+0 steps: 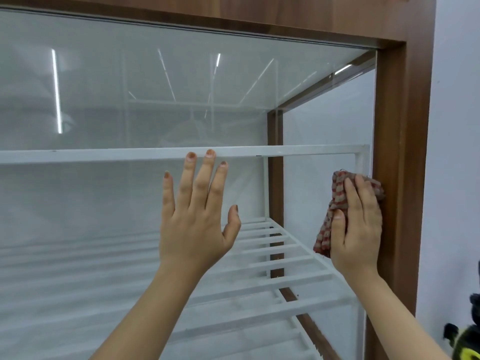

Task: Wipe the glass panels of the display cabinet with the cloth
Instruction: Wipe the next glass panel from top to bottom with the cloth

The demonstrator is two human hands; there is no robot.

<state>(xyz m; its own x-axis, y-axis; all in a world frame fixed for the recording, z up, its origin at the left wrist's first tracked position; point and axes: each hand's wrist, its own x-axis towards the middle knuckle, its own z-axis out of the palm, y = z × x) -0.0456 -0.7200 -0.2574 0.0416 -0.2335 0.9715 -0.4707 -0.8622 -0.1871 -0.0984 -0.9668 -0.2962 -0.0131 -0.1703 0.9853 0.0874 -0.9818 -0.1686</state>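
Forearms: I see two bare forearms rising from the bottom edge, nearest the camera, both reaching up toward the cabinet front.
Left hand (194,216): spread wide, fingers apart and pointing up, palm facing the glass (104,100). It holds nothing. I cannot tell whether the palm touches the pane or sits just off it. The fingertips overlap the white bar (104,154) that crosses the view.
Right hand (357,224): laid flat over the cloth (335,203), fingers together and pointing up, thumb bent across the fabric. It presses the cloth against the far right edge of the glass.
Cloth: red and beige check, bunched, showing to the left of the hand and above the fingertips. Its right side touches the frame (400,152).
Glass: a large front pane filling most of the view, with streaks of reflected ceiling light in its upper half.
Frame: brown wood grain, running across the top and down the right side of the pane.
Rack (272,258): white slats behind the glass, below the bar, sloping away to the lower left. I see nothing on them.
Wall (454,126): pale, to the right of the frame.
Dark object (465,344): black and yellow, at the lower right corner, cut off by the edge; I cannot tell what it is.
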